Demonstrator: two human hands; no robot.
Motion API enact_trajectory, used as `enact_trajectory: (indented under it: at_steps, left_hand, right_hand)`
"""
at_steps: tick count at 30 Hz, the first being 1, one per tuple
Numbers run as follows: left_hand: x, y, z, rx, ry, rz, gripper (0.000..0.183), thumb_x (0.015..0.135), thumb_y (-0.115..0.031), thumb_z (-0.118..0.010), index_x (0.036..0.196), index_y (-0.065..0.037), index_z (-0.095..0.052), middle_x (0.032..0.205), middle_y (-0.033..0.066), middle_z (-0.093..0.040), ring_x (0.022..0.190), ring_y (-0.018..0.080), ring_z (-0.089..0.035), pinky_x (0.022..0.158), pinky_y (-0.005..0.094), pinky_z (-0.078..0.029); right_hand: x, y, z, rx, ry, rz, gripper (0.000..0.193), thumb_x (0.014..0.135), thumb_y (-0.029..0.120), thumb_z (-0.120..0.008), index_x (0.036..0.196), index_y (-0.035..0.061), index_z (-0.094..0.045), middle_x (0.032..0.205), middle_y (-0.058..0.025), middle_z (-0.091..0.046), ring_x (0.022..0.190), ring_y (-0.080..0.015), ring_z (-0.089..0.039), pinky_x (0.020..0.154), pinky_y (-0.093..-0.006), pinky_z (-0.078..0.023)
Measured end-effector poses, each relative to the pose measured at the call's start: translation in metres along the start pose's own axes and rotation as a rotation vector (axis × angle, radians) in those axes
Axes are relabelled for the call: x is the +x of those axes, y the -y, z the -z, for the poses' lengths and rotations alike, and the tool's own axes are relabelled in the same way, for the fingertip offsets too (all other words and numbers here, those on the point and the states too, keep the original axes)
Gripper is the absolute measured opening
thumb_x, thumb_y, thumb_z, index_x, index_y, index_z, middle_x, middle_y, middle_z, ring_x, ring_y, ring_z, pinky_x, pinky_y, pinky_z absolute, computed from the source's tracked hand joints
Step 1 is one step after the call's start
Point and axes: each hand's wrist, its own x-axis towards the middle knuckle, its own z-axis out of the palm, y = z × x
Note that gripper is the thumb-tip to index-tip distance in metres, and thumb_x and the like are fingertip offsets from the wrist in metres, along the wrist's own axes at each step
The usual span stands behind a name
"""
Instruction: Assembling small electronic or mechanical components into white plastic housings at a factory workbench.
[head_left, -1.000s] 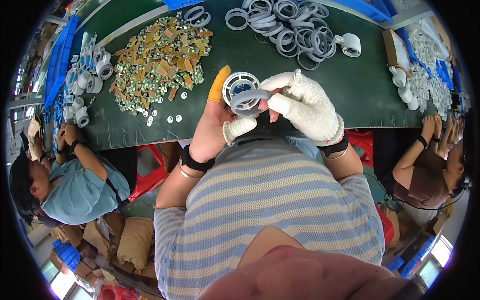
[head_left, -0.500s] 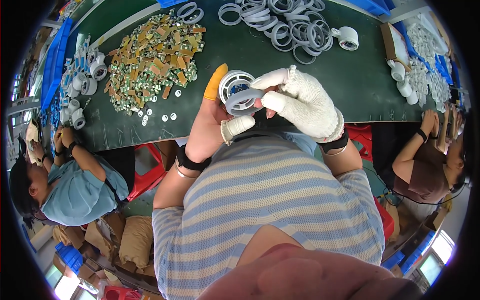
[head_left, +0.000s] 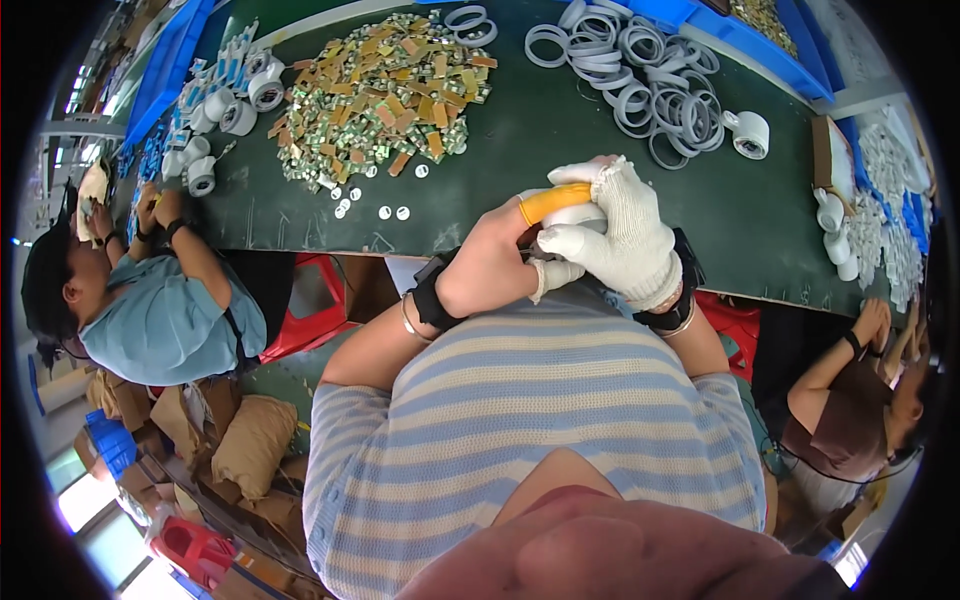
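My left hand (head_left: 490, 262), bare apart from a yellow cot on one finger and a white cover on the thumb, is closed around a white round housing (head_left: 580, 214). My right hand (head_left: 636, 240), in a white knit glove, grips the same housing from the other side. Fingers of both hands overlap and hide most of it, so the ring on its front cannot be made out. Beyond my hands lies a heap of loose grey rings (head_left: 660, 90). To its left is a large pile of small green and tan circuit boards (head_left: 385, 95).
A white housing with a stub (head_left: 748, 134) stands right of the rings. More white housings (head_left: 238, 117) sit at the left, near a blue tray (head_left: 165, 75). Small white discs (head_left: 386, 213) lie on the green table (head_left: 300, 225). A person (head_left: 150, 310) works at left, another (head_left: 850, 390) at right.
Half a second ago the housing's open face and a grey ring showed between my hands. Now both hands have closed together over it. The view has swung, shifting the table's contents rightward.
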Motion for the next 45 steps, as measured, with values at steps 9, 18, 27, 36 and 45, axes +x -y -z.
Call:
enact_trajectory:
  at_steps: [9, 18, 27, 36, 45]
  left_hand:
    - [-0.016, -0.007, 0.041, 0.539, -0.092, -0.074, 0.086, 0.075, -0.030, -0.093, 0.145, -0.004, -0.050, 0.117, 0.0186, -0.063, 0.108, 0.0364, -0.060, 0.094, 0.0438, -0.050]
    - [-0.028, 0.061, 0.157, 1.347, -0.380, 0.045, 0.023, 0.089, -0.011, -0.068, 0.110, -0.001, -0.070, 0.097, 0.0221, -0.067, 0.096, 0.0437, -0.061, 0.089, 0.0523, -0.048]
    - [-0.005, 0.004, 0.059, 0.843, -0.422, -0.148, 0.031, 0.094, 0.003, -0.062, 0.124, -0.007, -0.068, 0.105, 0.0153, -0.067, 0.095, 0.0337, -0.065, 0.084, 0.0389, -0.052]
    - [0.015, 0.007, 0.011, 0.044, -0.193, 0.177, 0.029, 0.102, -0.006, -0.066, 0.131, -0.002, -0.063, 0.108, 0.0055, -0.071, 0.091, 0.0111, -0.069, 0.080, 0.0242, -0.054]
    - [0.004, 0.007, 0.012, -0.071, -0.060, 0.222, 0.029, 0.097, -0.006, -0.073, 0.124, -0.001, -0.065, 0.107, 0.0068, -0.073, 0.095, 0.0117, -0.070, 0.085, 0.0246, -0.055]
  right_hand:
    - [0.003, -0.009, 0.013, 0.340, 0.108, -0.396, 0.036, 0.091, 0.031, -0.074, 0.107, 0.0000, -0.069, 0.091, -0.0143, -0.066, 0.081, -0.0260, -0.067, 0.077, -0.0344, -0.053]
    - [0.022, -0.023, 0.041, -0.421, -0.018, -0.166, 0.025, 0.086, 0.032, -0.078, 0.086, 0.0073, -0.077, 0.087, -0.0140, -0.071, 0.087, -0.0350, -0.067, 0.081, -0.0447, -0.051]
    - [-0.042, -0.034, 0.003, -0.638, -0.109, 0.040, 0.018, 0.074, 0.018, -0.084, 0.087, 0.0152, -0.072, 0.133, -0.0044, -0.065, 0.132, -0.0333, -0.052, 0.113, -0.0585, -0.039]
    - [-0.032, -0.029, 0.016, -0.339, -0.207, 0.118, 0.012, 0.082, 0.010, -0.077, 0.089, 0.0118, -0.067, 0.110, -0.0055, -0.070, 0.115, -0.0326, -0.062, 0.112, -0.0572, -0.041]
    - [-0.018, -0.018, 0.023, 0.058, 0.057, -0.039, 0.008, 0.088, 0.009, -0.071, 0.093, 0.0066, -0.065, 0.086, -0.0081, -0.062, 0.078, -0.0260, -0.060, 0.074, -0.0367, -0.048]
